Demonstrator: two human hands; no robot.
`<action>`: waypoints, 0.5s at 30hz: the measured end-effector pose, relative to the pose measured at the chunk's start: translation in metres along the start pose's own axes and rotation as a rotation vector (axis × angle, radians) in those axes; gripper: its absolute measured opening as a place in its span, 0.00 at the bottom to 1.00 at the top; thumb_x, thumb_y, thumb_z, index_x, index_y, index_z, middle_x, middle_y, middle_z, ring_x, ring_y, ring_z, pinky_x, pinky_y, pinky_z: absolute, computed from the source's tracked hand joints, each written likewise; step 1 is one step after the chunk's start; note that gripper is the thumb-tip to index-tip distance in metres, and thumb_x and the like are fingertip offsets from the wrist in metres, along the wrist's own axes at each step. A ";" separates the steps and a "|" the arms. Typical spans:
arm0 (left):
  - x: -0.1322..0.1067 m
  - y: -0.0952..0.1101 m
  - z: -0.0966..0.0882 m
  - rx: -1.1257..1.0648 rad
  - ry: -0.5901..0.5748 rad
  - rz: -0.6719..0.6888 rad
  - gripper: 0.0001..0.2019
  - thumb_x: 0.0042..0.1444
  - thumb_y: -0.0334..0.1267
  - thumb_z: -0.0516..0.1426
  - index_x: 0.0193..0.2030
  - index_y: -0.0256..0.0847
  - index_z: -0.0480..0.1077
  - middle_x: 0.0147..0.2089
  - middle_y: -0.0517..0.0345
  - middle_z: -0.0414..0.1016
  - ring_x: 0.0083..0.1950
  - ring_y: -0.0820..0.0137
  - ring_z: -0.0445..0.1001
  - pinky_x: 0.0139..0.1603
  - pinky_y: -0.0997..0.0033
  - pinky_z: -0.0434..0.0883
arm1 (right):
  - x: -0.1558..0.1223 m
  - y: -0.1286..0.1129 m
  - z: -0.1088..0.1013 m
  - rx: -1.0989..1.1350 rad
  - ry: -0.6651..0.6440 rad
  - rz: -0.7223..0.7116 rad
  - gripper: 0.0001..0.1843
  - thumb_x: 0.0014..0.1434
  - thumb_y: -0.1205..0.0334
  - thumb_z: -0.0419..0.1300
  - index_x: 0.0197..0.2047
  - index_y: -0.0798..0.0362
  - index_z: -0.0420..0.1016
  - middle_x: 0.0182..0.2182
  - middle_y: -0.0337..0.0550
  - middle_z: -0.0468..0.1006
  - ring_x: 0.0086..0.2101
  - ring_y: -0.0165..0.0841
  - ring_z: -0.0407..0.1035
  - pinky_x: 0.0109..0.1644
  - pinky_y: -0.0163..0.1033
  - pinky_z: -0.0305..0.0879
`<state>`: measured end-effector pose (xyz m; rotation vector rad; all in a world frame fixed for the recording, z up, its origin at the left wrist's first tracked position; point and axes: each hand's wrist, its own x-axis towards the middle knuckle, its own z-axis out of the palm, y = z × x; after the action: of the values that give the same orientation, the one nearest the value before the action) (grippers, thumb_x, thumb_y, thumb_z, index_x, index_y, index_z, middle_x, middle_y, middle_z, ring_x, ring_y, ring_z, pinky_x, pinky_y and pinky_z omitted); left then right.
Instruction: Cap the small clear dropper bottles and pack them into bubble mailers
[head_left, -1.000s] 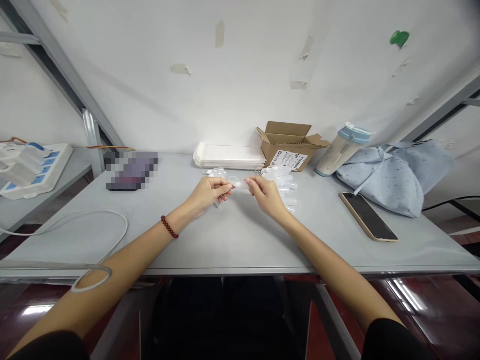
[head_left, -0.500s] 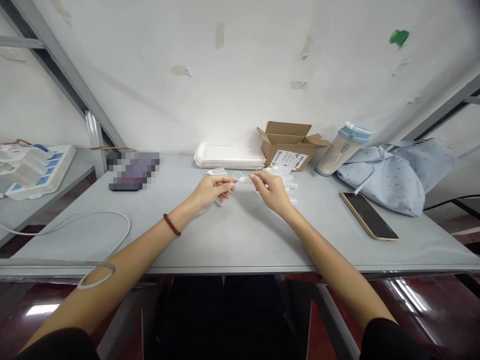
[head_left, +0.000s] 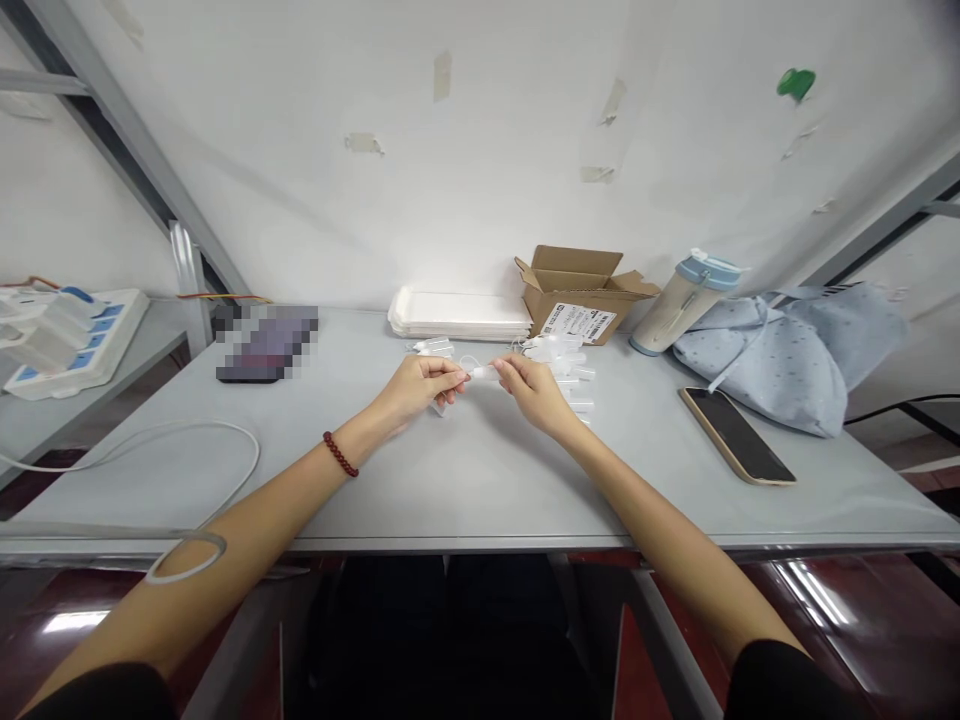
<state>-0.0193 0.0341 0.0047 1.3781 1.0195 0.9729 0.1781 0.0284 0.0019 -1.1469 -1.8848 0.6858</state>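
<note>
Both my hands meet over the middle of the grey table (head_left: pixel 480 480). My left hand (head_left: pixel 416 388) and my right hand (head_left: pixel 534 392) pinch the two ends of one small clear plastic tube (head_left: pixel 482 373), held level just above the tabletop. A red bead bracelet (head_left: pixel 339 454) sits on my left wrist. Right behind my right hand lies a heap of several similar clear tubes (head_left: pixel 568 360). A few more tubes (head_left: pixel 433 347) lie behind my left hand.
At the back stand a stack of white trays (head_left: pixel 457 314), an open cardboard box (head_left: pixel 579 291) and a light-blue-lidded bottle (head_left: pixel 684 299). A phone (head_left: pixel 735 436) and blue cloth bag (head_left: pixel 787 355) lie right. A white cable (head_left: pixel 142 445) loops left, near a power strip (head_left: pixel 71 340).
My hands lifted the tube slightly and spread half a second ago, then came back down and together. The rest of the table is as before.
</note>
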 end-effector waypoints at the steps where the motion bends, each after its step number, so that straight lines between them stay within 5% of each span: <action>1: 0.000 0.000 -0.001 0.002 0.006 0.001 0.10 0.46 0.41 0.64 0.26 0.36 0.75 0.27 0.55 0.75 0.24 0.76 0.67 0.25 0.74 0.65 | 0.000 0.001 0.001 -0.018 -0.006 -0.006 0.24 0.65 0.42 0.46 0.28 0.52 0.64 0.21 0.35 0.63 0.25 0.29 0.58 0.32 0.36 0.55; 8: 0.009 0.003 -0.010 0.028 0.062 -0.034 0.09 0.46 0.40 0.64 0.27 0.35 0.76 0.28 0.55 0.75 0.25 0.75 0.68 0.25 0.74 0.63 | 0.002 0.002 -0.005 -0.116 -0.103 -0.024 0.23 0.67 0.46 0.44 0.39 0.54 0.72 0.26 0.40 0.71 0.29 0.32 0.65 0.37 0.37 0.59; 15: 0.018 0.006 -0.034 0.062 0.346 -0.041 0.06 0.46 0.35 0.62 0.24 0.34 0.74 0.26 0.56 0.73 0.23 0.76 0.67 0.23 0.76 0.61 | 0.016 0.033 -0.030 -0.562 0.142 -0.018 0.17 0.66 0.57 0.48 0.49 0.56 0.71 0.46 0.56 0.74 0.49 0.47 0.64 0.52 0.49 0.58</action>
<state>-0.0458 0.0612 0.0122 1.2582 1.3388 1.1836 0.2141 0.0587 -0.0017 -1.4736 -2.0178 0.0481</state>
